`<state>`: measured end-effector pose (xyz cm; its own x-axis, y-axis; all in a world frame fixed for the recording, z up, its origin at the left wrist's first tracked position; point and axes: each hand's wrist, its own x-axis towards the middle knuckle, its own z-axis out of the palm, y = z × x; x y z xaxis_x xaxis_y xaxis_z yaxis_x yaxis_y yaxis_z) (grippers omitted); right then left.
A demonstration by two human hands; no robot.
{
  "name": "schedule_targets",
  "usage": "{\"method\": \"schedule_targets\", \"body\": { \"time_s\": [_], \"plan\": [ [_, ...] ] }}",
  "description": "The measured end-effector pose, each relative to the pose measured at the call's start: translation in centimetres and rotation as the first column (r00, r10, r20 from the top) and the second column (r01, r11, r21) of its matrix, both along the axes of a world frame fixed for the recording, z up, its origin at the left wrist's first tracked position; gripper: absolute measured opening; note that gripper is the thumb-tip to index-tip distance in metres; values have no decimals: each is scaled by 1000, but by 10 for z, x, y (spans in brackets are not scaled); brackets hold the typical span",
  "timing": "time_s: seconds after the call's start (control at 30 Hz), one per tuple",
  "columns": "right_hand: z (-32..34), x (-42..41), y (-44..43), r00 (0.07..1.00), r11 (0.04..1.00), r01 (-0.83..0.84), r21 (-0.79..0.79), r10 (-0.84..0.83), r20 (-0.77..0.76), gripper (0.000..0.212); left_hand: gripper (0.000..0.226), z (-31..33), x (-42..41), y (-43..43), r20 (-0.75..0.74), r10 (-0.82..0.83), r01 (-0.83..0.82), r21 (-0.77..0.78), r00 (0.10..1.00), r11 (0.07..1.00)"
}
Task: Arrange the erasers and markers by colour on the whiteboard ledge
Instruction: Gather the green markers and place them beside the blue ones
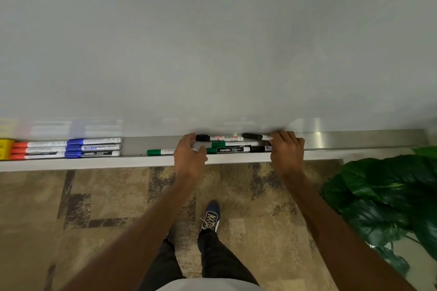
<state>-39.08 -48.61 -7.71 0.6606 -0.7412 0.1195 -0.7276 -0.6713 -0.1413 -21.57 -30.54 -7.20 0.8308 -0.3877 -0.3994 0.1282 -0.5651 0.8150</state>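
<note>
On the grey whiteboard ledge (137, 146) a yellow eraser (5, 148) sits at the far left. Beside it lie three orange markers (35, 150), then three blue markers (93, 147). One green marker (157, 152) lies alone left of my left hand (189, 156). Between my hands lie a black-capped marker (218, 138), two green markers (230, 147) and two black markers (256, 136), partly hidden by my right hand (287, 151). My left hand hovers open over the ledge's front. My right hand covers the black markers' right ends; its grip is hidden.
A large green leafy plant (383, 196) stands at the right, just below the ledge's right end. Patterned beige carpet (106, 208) and my dark shoe (210, 216) are below. The ledge's front lip (94, 164) runs across the view.
</note>
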Motion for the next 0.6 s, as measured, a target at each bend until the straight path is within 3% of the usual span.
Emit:
{"method": "schedule_targets", "body": {
  "time_s": [0.1,0.2,0.27,0.37,0.47,0.6],
  "plan": [
    [2,2,5,999,998,0,-63,3,45,22,45,-1,-2,-3,-17,2,-2,-2,1000,1000],
    [3,10,21,990,990,-98,-102,107,87,22,44,3,-3,-1,-23,-20,20,-8,1000,1000],
    [2,19,36,973,976,-204,-74,211,99,27,42,6,-4,2,81,-78,75,39,994,996],
    [0,31,53,937,944,-327,-30,329,115,22,23,5,-4,8,295,-277,216,223,915,951],
    [0,40,63,920,931,-366,-13,364,148,15,20,0,-4,11,349,-459,330,370,817,868],
    [-1,48,67,921,934,-357,28,346,181,7,21,-3,-1,10,377,-556,367,466,741,805]
  ]
}}
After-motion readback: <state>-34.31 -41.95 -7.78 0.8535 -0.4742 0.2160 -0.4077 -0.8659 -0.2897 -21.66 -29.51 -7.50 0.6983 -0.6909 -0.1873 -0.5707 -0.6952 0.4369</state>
